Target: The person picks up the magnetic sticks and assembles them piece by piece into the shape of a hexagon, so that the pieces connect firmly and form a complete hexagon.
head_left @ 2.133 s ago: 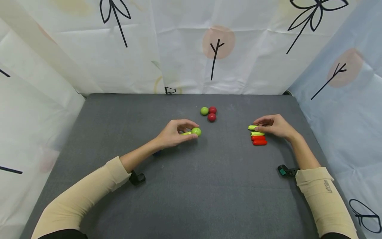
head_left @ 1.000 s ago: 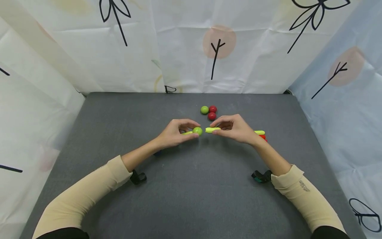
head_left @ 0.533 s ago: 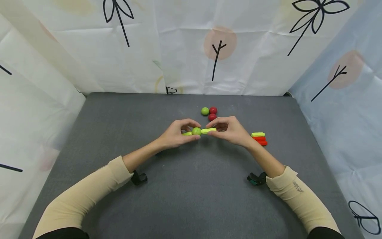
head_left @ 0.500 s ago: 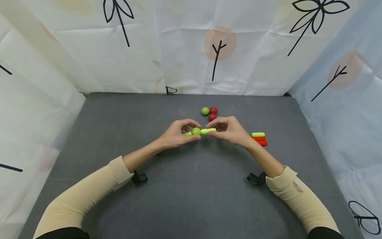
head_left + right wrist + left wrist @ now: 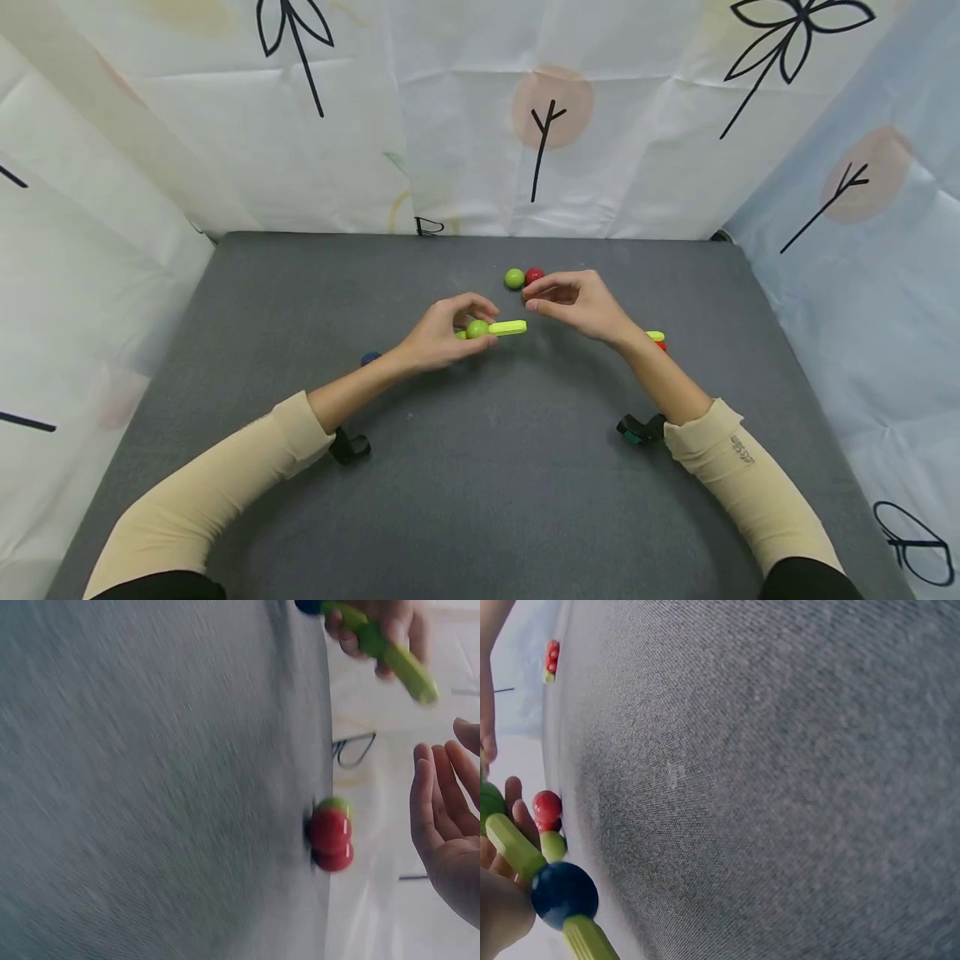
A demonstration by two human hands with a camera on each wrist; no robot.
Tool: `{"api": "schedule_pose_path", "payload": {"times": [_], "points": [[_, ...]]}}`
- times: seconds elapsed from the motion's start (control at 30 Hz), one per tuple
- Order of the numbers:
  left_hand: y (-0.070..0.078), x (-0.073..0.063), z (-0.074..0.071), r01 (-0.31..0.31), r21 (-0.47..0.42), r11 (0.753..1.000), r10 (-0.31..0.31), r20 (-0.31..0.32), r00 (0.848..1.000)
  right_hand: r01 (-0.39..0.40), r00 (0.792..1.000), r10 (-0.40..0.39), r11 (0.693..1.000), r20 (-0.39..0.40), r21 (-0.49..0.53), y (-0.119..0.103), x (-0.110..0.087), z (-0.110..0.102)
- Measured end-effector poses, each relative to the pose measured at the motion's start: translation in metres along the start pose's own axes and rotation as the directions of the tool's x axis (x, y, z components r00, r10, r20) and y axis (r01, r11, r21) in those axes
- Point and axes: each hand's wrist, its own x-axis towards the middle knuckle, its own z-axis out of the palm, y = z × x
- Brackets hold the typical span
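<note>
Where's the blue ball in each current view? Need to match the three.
Head: left of centre; blue ball partly hidden by the left forearm.
Left wrist: lower left; blue ball whole, between two yellow-green sticks.
Right wrist: top edge, right of centre; blue ball cut off.
Shared landmark: loose green ball beside red.

- Blue ball (image 5: 371,358): head view, lower part hidden behind left forearm (image 5: 358,389).
- Red rods (image 5: 661,346), loose yellow-green rod (image 5: 655,336): head view, mostly behind right forearm (image 5: 667,379); red count perhaps two.
- Nearer red ball (image 5: 330,830): head view, covered by right hand (image 5: 581,304).
- Right hand: cut by right edge, right wrist view.
- Left hand (image 5: 442,335): blurred, right wrist view; top edge cuts it.
- Held green ball (image 5: 477,329): cut by left edge, left wrist view.
- Rod below blue ball (image 5: 591,939): end past bottom edge.
- Sleeve lettering (image 5: 742,450): illegible.
</note>
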Motion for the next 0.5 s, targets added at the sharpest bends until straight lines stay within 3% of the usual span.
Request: {"api": "schedule_pose_path", "payload": {"times": [0.23,0.5], "points": [[0.001,0.000,-0.001,-0.005,0.012,1.000,0.005,0.028,1.000,-0.033,0.997,0.032,0.999,-0.064,-0.025,0.012,0.022,-0.011],[0.001,0.000,-0.002,-0.012,-0.008,1.000,0.012,0.050,0.999,-0.039,0.999,0.032,0.988,-0.042,-0.151,0.035,0.054,-0.012]]}}
